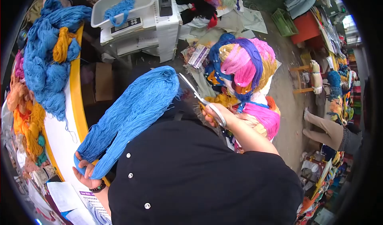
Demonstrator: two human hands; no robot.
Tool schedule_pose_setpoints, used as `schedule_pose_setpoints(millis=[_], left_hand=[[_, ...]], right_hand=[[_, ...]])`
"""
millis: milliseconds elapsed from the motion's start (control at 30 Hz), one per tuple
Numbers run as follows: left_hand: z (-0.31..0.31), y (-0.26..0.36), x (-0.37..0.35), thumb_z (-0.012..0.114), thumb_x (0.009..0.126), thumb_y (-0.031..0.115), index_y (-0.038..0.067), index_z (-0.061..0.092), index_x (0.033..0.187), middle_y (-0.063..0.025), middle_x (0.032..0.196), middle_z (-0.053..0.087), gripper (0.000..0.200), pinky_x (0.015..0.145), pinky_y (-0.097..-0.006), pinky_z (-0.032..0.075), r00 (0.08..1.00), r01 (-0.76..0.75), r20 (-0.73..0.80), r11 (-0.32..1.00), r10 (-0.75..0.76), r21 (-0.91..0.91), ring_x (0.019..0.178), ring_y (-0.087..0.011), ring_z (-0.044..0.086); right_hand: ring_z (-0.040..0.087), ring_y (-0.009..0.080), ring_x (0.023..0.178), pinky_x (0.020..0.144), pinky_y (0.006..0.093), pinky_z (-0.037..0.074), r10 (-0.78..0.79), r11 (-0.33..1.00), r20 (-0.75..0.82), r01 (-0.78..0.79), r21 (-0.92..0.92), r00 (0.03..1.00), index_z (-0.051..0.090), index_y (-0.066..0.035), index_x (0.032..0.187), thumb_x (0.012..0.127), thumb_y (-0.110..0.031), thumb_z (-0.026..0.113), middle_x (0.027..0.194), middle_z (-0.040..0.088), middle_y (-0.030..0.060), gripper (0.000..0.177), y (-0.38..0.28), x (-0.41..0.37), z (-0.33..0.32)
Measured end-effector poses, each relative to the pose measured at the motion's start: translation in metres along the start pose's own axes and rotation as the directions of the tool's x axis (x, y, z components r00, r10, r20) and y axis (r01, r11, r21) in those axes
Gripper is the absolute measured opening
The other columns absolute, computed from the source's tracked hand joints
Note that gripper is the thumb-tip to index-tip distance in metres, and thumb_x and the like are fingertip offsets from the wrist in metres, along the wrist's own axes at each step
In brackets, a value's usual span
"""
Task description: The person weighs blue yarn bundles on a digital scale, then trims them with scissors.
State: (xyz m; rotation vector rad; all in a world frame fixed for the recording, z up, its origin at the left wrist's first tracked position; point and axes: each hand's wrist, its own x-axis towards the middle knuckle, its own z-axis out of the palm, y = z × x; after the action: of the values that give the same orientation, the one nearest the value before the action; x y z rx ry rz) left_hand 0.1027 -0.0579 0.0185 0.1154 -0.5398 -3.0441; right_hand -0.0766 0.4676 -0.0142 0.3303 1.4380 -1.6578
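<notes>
A long hank of blue yarn (pixel 135 95) stretches diagonally in front of my body. My left hand (pixel 87 175) has its fingers curled through the loop at the near end, and a beaded bracelet circles that wrist. My right hand (pixel 214 115) grips a pair of scissors (pixel 195 91) by orange and grey handles. The scissor blades point up and left, their tips close beside the far end of the hank. Loose strands fray out at that end.
On the left, a white table with a yellow edge (pixel 76 85) bears piled blue yarn (pixel 46 73). A scale (pixel 127 25) and plastic tub (pixel 119 3) stand ahead on a white cabinet. Multicoloured yarn bundles (pixel 245 65) lie right. Farther right is another person (pixel 331 131).
</notes>
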Motion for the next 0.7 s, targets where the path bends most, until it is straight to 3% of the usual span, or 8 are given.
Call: schedule_pose_setpoints(millis=[333, 533, 700], left_hand=[[0.001, 0.005, 0.004, 0.044, 0.098, 0.035, 0.006, 0.028, 0.144, -0.0086, 0.108, 0.063, 0.057, 0.059, -0.0248, 0.047, 0.999, -0.017, -0.044, 0.998, 0.02, 0.061, 0.059, -0.0069, 0.055], [0.002, 0.002, 0.005, 0.045, 0.097, 0.034, 0.006, 0.029, 0.144, -0.0093, 0.108, 0.064, 0.056, 0.058, -0.0246, 0.047, 0.998, -0.02, -0.061, 0.998, 0.024, 0.059, 0.059, -0.0068, 0.055], [-0.001, 0.004, 0.005, 0.046, 0.097, 0.034, 0.006, 0.029, 0.144, -0.0096, 0.109, 0.064, 0.057, 0.058, -0.0245, 0.047, 0.998, -0.008, -0.059, 0.999, 0.011, 0.047, 0.058, -0.0069, 0.055]], right_hand=[[0.047, 0.0071, 0.048, 0.044, 0.0209, 0.039, 0.008, 0.999, -0.013, -0.008, 0.034, 1.0, 0.05, -0.009, 0.083, 0.089, -0.049, 0.057, 0.061, 0.049, -0.0025, 0.042, 0.005, 0.016, 0.009], [0.048, 0.0073, 0.05, 0.044, 0.0214, 0.038, -0.109, 0.986, -0.084, 0.119, 0.117, 0.99, 0.051, -0.009, 0.088, 0.088, -0.049, 0.058, 0.063, 0.05, -0.0016, 0.041, 0.006, 0.015, 0.005], [0.048, 0.0084, 0.05, 0.044, 0.0211, 0.036, -0.134, 0.981, 0.042, 0.127, 0.146, 0.99, 0.051, -0.008, 0.093, 0.089, -0.05, 0.057, 0.064, 0.05, -0.0008, 0.043, 0.011, 0.013, 0.001]])
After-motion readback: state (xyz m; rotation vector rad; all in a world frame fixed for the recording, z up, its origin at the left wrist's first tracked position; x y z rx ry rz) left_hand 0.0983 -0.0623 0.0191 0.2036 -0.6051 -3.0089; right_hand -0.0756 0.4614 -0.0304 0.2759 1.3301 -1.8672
